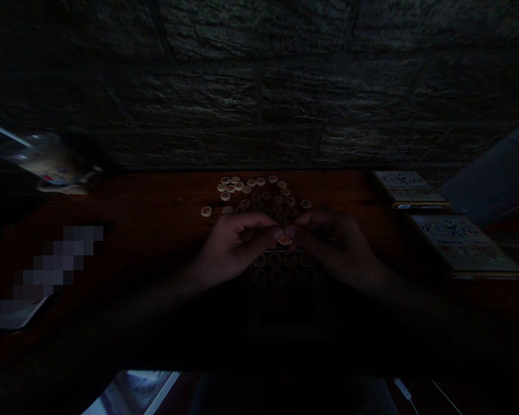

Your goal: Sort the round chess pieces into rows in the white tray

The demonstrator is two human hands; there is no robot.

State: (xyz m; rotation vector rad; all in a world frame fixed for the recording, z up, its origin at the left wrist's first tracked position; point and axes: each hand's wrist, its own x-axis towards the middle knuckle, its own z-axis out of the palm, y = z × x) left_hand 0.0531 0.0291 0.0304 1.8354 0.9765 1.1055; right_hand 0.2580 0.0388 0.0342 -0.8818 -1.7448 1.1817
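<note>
Between my two hands is a round xiangqi piece (285, 238) with a red character on its face. My left hand (236, 242) pinches it from one side with thumb and fingertips, and my right hand (335, 245) closes on it from the other. Just below the hands, more xiangqi pieces (275, 260) lie in rows, apparently in a shallow dark box; deep shadow hides most of it. Beyond my fingers several loose pieces (239, 186) are scattered, some with red and some with dark characters. My hands cover part of the nearer ones.
A clear cup (54, 167) with a straw stands at the back left of the wooden table (164, 196). Nearer on the left lies a flat, blurred-out device (47, 276). Two flat boxes (410, 187) with printed lids are at the right. A stone wall (259, 98) rises behind.
</note>
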